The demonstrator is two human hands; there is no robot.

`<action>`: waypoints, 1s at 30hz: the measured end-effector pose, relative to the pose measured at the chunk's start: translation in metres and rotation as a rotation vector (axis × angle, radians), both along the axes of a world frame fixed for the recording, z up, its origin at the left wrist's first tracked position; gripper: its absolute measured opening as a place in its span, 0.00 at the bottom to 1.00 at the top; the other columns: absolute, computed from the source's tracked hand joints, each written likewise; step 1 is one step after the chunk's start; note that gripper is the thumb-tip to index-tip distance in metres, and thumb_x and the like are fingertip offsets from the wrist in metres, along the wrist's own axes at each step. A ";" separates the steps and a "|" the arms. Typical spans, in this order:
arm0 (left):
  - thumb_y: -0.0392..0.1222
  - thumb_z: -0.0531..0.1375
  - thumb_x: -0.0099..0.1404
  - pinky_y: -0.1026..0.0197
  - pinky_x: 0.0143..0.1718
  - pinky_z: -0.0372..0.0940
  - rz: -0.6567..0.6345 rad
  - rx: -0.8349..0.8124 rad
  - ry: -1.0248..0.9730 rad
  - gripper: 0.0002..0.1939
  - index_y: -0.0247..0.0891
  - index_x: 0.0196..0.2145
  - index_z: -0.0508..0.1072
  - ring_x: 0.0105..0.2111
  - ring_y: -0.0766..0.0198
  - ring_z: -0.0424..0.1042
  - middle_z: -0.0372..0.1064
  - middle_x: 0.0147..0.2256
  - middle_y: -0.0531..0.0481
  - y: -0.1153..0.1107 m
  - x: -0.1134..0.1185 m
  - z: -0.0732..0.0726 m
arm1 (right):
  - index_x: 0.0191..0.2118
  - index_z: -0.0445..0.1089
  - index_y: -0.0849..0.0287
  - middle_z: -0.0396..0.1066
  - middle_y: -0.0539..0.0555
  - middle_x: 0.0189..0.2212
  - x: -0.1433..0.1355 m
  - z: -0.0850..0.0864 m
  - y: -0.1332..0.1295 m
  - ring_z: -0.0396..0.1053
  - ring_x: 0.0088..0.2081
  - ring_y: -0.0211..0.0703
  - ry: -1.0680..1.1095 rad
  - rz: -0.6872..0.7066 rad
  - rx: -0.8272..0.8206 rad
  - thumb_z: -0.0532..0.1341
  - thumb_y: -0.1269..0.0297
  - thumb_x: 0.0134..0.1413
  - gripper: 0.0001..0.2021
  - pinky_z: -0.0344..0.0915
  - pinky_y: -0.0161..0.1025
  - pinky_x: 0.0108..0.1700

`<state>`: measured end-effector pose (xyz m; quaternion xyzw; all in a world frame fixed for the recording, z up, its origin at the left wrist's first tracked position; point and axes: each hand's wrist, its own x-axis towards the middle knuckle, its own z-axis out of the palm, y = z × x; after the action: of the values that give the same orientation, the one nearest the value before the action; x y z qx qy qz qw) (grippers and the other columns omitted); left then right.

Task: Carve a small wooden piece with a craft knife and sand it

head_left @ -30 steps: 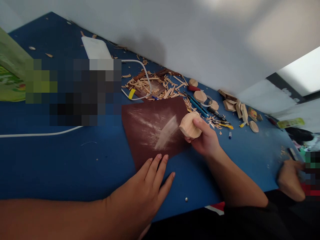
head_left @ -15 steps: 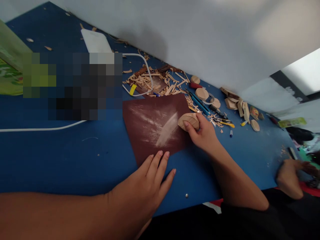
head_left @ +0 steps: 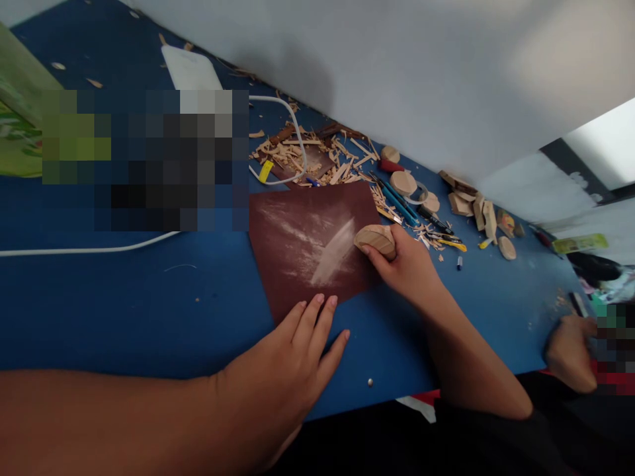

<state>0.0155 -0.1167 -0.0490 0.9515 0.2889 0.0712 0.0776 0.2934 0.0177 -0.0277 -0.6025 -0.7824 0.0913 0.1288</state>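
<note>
Wooden piece (head_left: 376, 241): at the right edge of the brown sheet (head_left: 292, 264), grasped by the right grip (head_left: 407, 263). Left grip (head_left: 300, 363): released, extended over the sheet's near edge. Sheet lies on blue table (head_left: 139, 317); wood shavings (head_left: 342, 173) beyond.

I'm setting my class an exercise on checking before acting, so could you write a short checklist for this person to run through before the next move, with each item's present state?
1. Right hand grips the wooden piece: ok, thumb and fingers around it.
2. Left hand at the near edge of the brown sheet: ok, fingers spread.
3. Sheet free of pale dust: not ok, streaks cross it.
4. Wood shavings cleared away: not ok, they lie beyond the sheet.
5. Underside of the wooden piece smooth: cannot tell, it is hidden.
</note>
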 end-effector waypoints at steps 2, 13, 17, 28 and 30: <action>0.64 0.67 0.59 0.33 0.70 0.57 -0.001 0.006 0.000 0.54 0.31 0.75 0.61 0.72 0.24 0.61 0.55 0.74 0.21 0.000 0.000 0.000 | 0.45 0.69 0.53 0.81 0.58 0.42 0.000 -0.002 0.001 0.78 0.40 0.56 -0.019 -0.004 0.021 0.64 0.47 0.67 0.15 0.65 0.44 0.39; 0.64 0.66 0.62 0.33 0.69 0.56 -0.008 0.019 -0.005 0.52 0.30 0.74 0.61 0.72 0.22 0.61 0.53 0.74 0.18 0.000 0.000 0.001 | 0.41 0.64 0.53 0.77 0.58 0.38 -0.026 0.008 -0.021 0.75 0.40 0.54 -0.119 0.162 0.046 0.60 0.51 0.73 0.12 0.62 0.45 0.40; 0.65 0.68 0.59 0.33 0.70 0.56 0.004 0.013 0.007 0.55 0.30 0.74 0.61 0.72 0.21 0.60 0.53 0.74 0.18 -0.001 0.000 0.000 | 0.41 0.64 0.53 0.78 0.59 0.37 -0.024 0.007 -0.018 0.75 0.37 0.54 -0.135 0.010 0.109 0.61 0.51 0.71 0.12 0.59 0.44 0.36; 0.67 0.68 0.60 0.35 0.70 0.57 0.017 0.006 0.051 0.54 0.32 0.74 0.63 0.72 0.25 0.61 0.56 0.74 0.20 -0.001 0.001 0.008 | 0.40 0.64 0.53 0.76 0.58 0.35 -0.027 0.005 -0.022 0.75 0.37 0.54 -0.123 0.090 0.092 0.61 0.52 0.72 0.12 0.62 0.44 0.37; 0.67 0.68 0.59 0.34 0.70 0.57 0.010 0.022 0.035 0.54 0.32 0.74 0.63 0.72 0.24 0.61 0.56 0.73 0.20 -0.001 0.001 0.006 | 0.39 0.62 0.52 0.76 0.56 0.35 -0.032 0.006 -0.027 0.76 0.38 0.53 -0.118 0.213 0.044 0.60 0.52 0.73 0.12 0.63 0.44 0.38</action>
<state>0.0170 -0.1179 -0.0434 0.9520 0.2942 0.0582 0.0615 0.2614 -0.0097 -0.0220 -0.5171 -0.8501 0.0516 0.0855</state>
